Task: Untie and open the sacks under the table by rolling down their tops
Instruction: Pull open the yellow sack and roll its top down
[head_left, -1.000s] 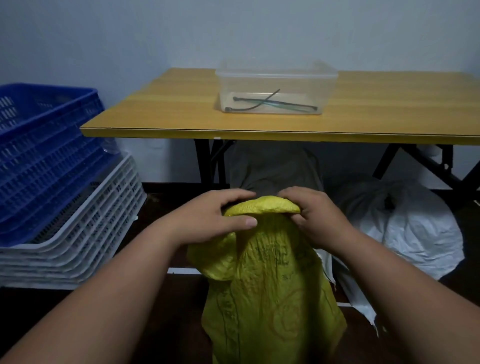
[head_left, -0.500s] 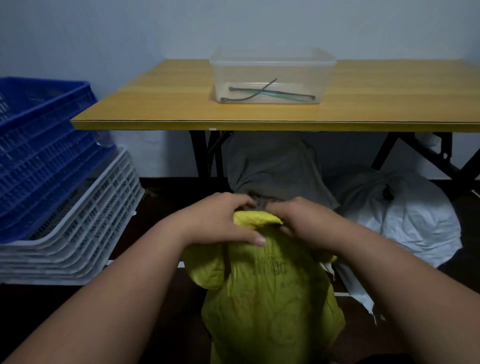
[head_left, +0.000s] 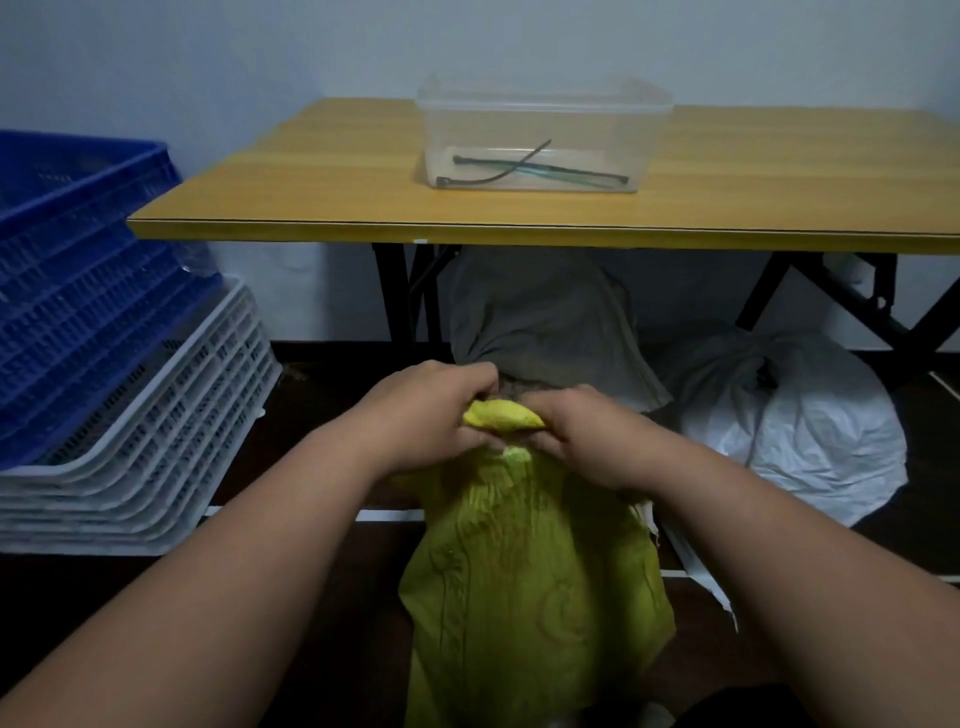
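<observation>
A yellow-green sack (head_left: 530, 582) stands on the dark floor in front of the table. Its top edge is folded into a thick roll between my hands. My left hand (head_left: 423, 415) grips the left end of that roll, fingers curled over it. My right hand (head_left: 582, 431) grips the right end the same way. Behind it, under the wooden table (head_left: 322, 208), leans a grey sack (head_left: 545, 322) with its top open. A white sack (head_left: 800, 415) lies to the right, bunched at its neck.
On the table stands a clear plastic box (head_left: 540, 135) holding a few cable ties. Blue crates (head_left: 78, 280) sit on a stack of white crates (head_left: 145, 447) at the left. Black table legs (head_left: 400, 296) cross under the top.
Both hands have pushed the sack's rolled top lower and drawn closer together. The roll between them looks tighter and smaller. The camera has tilted down a little.
</observation>
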